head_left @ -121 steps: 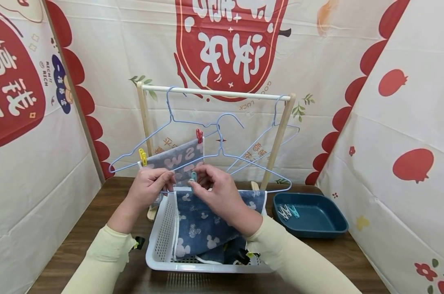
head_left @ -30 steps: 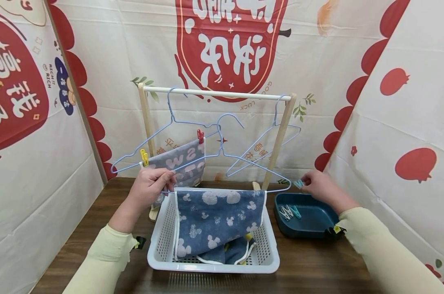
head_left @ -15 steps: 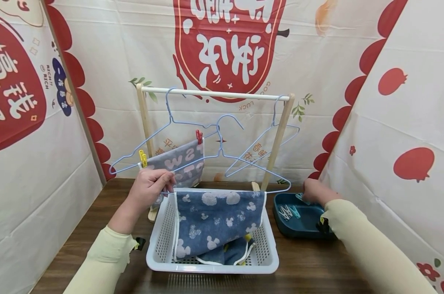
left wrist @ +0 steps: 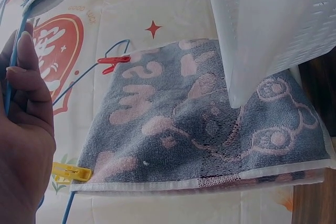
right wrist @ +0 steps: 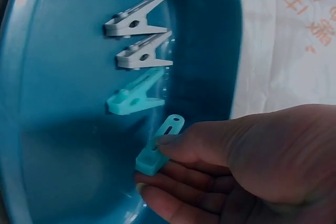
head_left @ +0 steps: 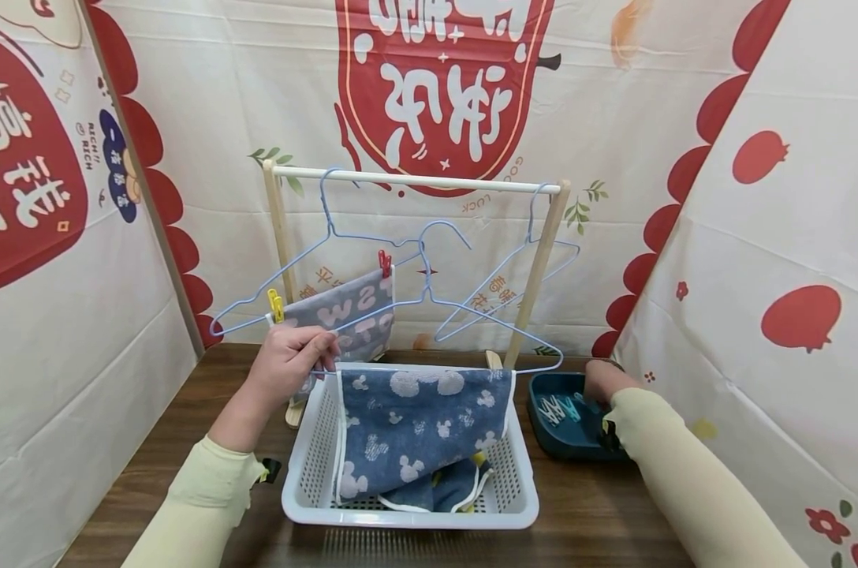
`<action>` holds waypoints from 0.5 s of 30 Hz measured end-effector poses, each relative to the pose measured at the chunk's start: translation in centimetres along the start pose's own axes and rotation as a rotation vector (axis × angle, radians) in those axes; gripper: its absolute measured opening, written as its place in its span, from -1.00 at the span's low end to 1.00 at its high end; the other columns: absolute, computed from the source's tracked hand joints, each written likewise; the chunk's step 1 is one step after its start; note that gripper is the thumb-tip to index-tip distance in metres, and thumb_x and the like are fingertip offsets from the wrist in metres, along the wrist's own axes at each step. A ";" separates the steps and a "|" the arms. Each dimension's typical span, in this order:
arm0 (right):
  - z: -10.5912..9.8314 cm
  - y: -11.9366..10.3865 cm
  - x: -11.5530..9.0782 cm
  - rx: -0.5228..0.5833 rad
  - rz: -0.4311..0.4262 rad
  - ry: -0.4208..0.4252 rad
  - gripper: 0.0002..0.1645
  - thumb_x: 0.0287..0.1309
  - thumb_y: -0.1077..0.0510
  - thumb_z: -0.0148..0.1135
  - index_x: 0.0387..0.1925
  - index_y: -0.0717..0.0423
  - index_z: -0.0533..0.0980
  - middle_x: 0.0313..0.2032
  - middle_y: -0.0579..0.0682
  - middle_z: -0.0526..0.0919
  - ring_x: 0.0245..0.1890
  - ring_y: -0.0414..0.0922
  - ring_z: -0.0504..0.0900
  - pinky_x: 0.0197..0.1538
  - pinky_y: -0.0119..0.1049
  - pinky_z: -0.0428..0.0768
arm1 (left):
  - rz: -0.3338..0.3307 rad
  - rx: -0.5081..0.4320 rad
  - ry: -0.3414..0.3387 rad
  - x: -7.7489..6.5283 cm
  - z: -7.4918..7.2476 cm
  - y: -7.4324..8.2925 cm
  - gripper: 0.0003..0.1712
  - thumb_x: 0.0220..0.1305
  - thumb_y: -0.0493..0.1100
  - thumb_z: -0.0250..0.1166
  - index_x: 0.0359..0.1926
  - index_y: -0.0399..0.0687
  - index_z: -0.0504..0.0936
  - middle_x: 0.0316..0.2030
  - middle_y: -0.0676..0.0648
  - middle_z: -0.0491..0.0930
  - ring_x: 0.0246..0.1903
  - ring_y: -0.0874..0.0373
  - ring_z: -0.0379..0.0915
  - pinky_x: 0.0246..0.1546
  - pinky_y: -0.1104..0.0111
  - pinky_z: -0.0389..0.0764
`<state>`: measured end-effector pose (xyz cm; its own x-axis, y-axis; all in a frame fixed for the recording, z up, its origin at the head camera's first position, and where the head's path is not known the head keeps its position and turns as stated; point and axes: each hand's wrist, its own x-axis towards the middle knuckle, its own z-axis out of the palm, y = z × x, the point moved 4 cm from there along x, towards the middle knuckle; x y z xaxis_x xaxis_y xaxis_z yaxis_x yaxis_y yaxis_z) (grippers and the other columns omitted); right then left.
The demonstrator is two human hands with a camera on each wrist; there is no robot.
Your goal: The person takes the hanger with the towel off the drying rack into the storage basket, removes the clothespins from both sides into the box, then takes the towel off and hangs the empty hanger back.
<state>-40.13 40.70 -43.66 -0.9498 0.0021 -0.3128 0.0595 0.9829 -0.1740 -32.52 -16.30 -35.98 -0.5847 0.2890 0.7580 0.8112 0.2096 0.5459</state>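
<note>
My left hand grips the left end of a blue wire hanger, held in front of the rack. Over its lower bar hangs a navy towel with pale mouse-head shapes, its lower part reaching into a white basket. My right hand is down inside a dark teal tub. In the right wrist view, my right thumb and fingers pinch a teal clothespin close to the tub's floor. Beside it lie another teal clothespin and two white clothespins.
A wooden rack carries two more blue hangers. On the left one, a grey towel is clipped by a yellow clothespin and a red clothespin. More cloth lies in the basket. Printed curtains surround the table.
My right hand has gone from the towel on the hanger over to the tub and down into it, carrying the teal clothespin. The left hand keeps its grip on the hanger.
</note>
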 end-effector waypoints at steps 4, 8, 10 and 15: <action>0.9 0.5 0.7 0.000 0.016 -0.025 -0.96 0.26 0.41 0.40 -0.34 0.35 0.67 -0.46 0.16 0.61 -0.46 0.02 0.59 -0.40 -0.28 0.57 | 0.003 -0.002 0.000 0.0 0.0 0.0 -0.63 0.52 -0.53 0.27 -0.36 -0.06 0.79 -0.54 0.04 0.71 -0.59 0.09 0.56 -0.50 0.44 0.63; 1.4 0.6 1.3 0.005 0.021 -0.010 -0.96 0.27 0.41 0.41 -0.32 0.35 0.67 -0.43 0.15 0.60 -0.41 0.05 0.59 -0.34 -0.24 0.58 | -0.013 -0.003 0.003 0.0 -0.1 0.0 -0.63 0.53 -0.52 0.27 -0.36 -0.08 0.79 -0.54 0.04 0.71 -0.59 0.08 0.57 -0.50 0.43 0.63; 1.6 0.6 1.3 0.012 0.020 -0.003 -0.95 0.27 0.41 0.41 -0.31 0.37 0.66 -0.41 0.17 0.60 -0.40 0.06 0.60 -0.33 -0.22 0.59 | -0.022 -0.002 0.004 -0.1 -0.1 -0.1 -0.64 0.54 -0.51 0.26 -0.36 -0.08 0.79 -0.54 0.04 0.71 -0.59 0.08 0.57 -0.50 0.43 0.63; 1.8 0.5 1.3 0.039 0.030 -0.009 -0.96 0.25 0.42 0.42 -0.28 0.38 0.68 -0.40 0.16 0.60 -0.38 0.06 0.61 -0.30 -0.22 0.59 | -0.039 0.001 -0.004 -0.1 -0.2 -0.1 -0.66 0.56 -0.50 0.25 -0.36 -0.17 0.78 -0.54 0.05 0.71 -0.58 0.08 0.57 -0.50 0.42 0.63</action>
<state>-40.75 40.82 -45.84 -0.9446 0.0301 -0.3269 0.1005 0.9745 -0.2005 -32.51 -16.49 -36.04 -0.6158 0.2845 0.7347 0.7879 0.2220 0.5744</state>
